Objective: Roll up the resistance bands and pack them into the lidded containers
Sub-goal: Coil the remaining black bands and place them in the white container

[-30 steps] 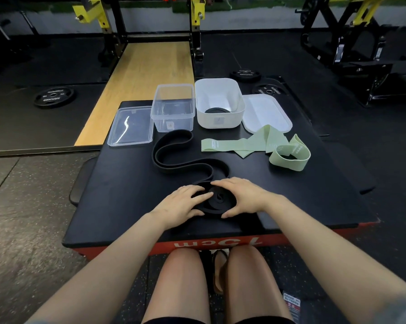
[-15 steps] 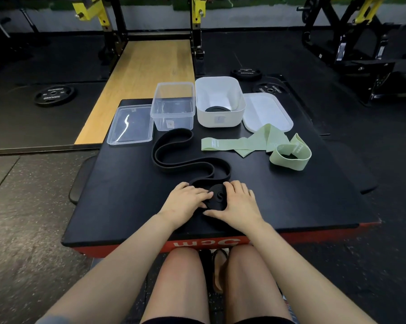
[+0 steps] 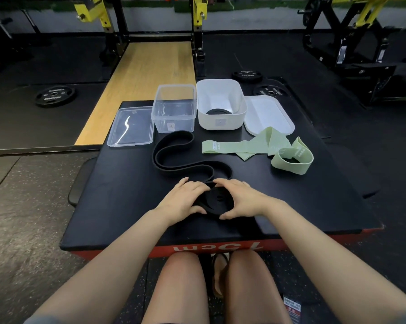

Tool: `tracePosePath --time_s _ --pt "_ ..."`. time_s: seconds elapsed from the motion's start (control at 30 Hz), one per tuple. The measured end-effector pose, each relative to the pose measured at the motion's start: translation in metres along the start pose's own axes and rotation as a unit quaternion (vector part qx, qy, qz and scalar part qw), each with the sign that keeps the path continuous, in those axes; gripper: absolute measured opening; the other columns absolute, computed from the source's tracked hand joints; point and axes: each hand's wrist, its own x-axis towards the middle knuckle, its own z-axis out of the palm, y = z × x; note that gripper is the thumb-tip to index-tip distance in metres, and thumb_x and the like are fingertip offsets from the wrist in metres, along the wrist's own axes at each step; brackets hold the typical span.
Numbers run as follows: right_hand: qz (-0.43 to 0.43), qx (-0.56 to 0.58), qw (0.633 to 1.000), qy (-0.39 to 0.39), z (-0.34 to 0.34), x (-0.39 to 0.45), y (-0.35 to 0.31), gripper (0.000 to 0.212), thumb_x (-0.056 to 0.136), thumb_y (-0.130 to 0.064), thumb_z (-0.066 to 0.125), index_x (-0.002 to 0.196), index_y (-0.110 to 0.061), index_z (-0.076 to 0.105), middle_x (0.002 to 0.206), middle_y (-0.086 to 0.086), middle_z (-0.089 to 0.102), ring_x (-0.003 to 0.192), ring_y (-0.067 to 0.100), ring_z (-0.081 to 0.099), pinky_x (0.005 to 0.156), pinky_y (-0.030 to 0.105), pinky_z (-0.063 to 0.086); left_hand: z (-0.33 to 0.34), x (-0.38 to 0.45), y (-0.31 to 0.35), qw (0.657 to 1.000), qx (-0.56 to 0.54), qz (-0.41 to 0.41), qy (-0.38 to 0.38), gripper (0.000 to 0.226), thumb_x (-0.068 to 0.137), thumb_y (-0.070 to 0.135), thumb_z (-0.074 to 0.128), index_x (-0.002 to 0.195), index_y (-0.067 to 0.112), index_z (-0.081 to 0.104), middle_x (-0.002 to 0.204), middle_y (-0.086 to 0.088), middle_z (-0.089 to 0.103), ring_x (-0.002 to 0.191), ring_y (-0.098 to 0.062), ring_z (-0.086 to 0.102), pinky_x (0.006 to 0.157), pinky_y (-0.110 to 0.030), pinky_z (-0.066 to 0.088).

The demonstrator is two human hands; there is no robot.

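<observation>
The black resistance band (image 3: 173, 157) lies on the black platform (image 3: 117, 183), its near end wound into a flat coil (image 3: 217, 199) at the front edge. The left hand (image 3: 182, 202) and right hand (image 3: 241, 201) cup the coil from either side, fingers curled around its rim. The unrolled length snakes away toward the clear container (image 3: 173, 108). The band appears thick, rubbery and springy; the coil is likely to unwind if let go. Keep hold at the rim, with pressure inward. The green bands (image 3: 255, 146) look thinner and softer.
</observation>
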Motion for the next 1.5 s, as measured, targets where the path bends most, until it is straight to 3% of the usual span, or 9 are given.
tracePosePath --time_s 0.33,0.5,0.67,0.9,1.03,1.2,1.33,1.4,1.5 --pt "-0.017 0.044 0.997 -0.063 -0.008 0.002 0.001 0.106 0.069 -0.030 0.082 0.149 -0.027 0.013 0.150 -0.010 0.032 0.136 0.008 0.030 0.110 0.022 0.026 0.008 -0.002 0.007 0.999 0.041 0.025 0.005 0.074 0.086 0.052 0.055 0.146 0.017 0.029 0.150 0.005 0.031 0.137 -0.013 0.027 0.116 -0.033 -0.005" --pt "0.055 0.006 0.997 0.054 0.013 -0.021 -0.003 0.108 0.068 -0.052 0.076 0.150 -0.025 0.011 0.152 -0.006 0.022 0.139 0.015 0.025 0.112 0.031 0.028 0.012 -0.001 0.006 0.998 0.036 0.033 0.033 0.069 0.085 0.050 0.057 0.142 0.016 0.038 0.147 0.004 0.039 0.135 -0.016 0.033 0.115 -0.034 -0.001" --pt "0.102 -0.047 0.983 0.148 0.043 -0.025 -0.018 0.108 0.063 -0.075 0.063 0.146 -0.018 0.022 0.141 -0.004 0.033 0.132 0.016 0.028 0.110 0.032 0.024 0.015 -0.003 0.008 0.992 0.095 0.042 0.069 0.067 0.081 0.052 0.062 0.136 0.016 0.048 0.137 0.003 0.052 0.125 -0.017 0.048 0.108 -0.033 0.029" --pt "0.118 -0.084 0.969 0.198 0.049 -0.012 -0.023 0.089 0.073 -0.073 0.054 0.138 -0.017 0.031 0.131 -0.003 0.040 0.122 0.018 0.036 0.102 0.032 0.029 -0.019 0.015 -0.010 0.993 0.040 0.089 -0.063 0.055 0.092 0.040 0.051 0.141 0.019 0.041 0.147 0.007 0.040 0.137 -0.010 0.032 0.113 -0.025 0.012" --pt "0.087 -0.079 0.976 0.186 0.044 -0.012 -0.018 0.085 0.074 -0.068 0.057 0.138 -0.016 0.033 0.129 -0.003 0.041 0.120 0.017 0.037 0.102 0.032 0.030 -0.028 0.024 -0.015 0.980 0.132 0.127 -0.081 0.050 0.093 -0.001 0.042 0.140 0.016 0.040 0.151 0.004 0.033 0.145 -0.012 0.011 0.116 -0.027 0.003" --pt "0.058 -0.072 0.981 0.171 0.040 -0.011 -0.011 0.087 0.074 -0.066 0.060 0.139 -0.015 0.033 0.129 -0.003 0.042 0.120 0.017 0.038 0.103 0.031 0.030 -0.022 0.037 -0.012 0.934 0.289 0.191 -0.089 0.040 0.096 0.003 0.039 0.134 0.011 0.045 0.149 -0.002 0.033 0.146 -0.021 -0.001 0.116 -0.032 -0.006" --pt "0.036 -0.062 0.986 0.153 0.034 -0.012 -0.007 0.089 0.073 -0.064 0.062 0.141 -0.015 0.033 0.130 -0.004 0.041 0.122 0.016 0.036 0.104 0.030 0.029 -0.020 0.035 -0.018 0.929 0.295 0.214 -0.064 0.029 0.095 0.007 0.044 0.121 0.011 0.055 0.127 -0.005 0.054 0.143 -0.026 0.021 0.116 -0.035 -0.003" --pt "0.028 -0.054 0.988 0.140 0.031 -0.013 -0.005 0.088 0.073 -0.063 0.064 0.141 -0.016 0.033 0.130 -0.005 0.041 0.122 0.014 0.036 0.105 0.030 0.029 -0.021 0.028 -0.026 0.934 0.273 0.228 -0.047 0.018 0.095 0.013 0.049 0.107 0.012 0.062 0.107 -0.005 0.062 0.124 -0.028 0.047 0.117 -0.037 0.007" --pt "0.015 -0.049 0.991 0.124 0.026 -0.012 -0.002 0.087 0.072 -0.062 0.065 0.140 -0.017 0.034 0.128 -0.006 0.041 0.120 0.013 0.036 0.105 0.028 0.029 -0.024 0.016 -0.030 0.946 0.232 0.206 -0.096 0.019 0.097 0.018 0.045 0.106 0.010 0.061 0.103 -0.008 0.060 0.103 -0.028 0.057 0.113 -0.036 0.023"
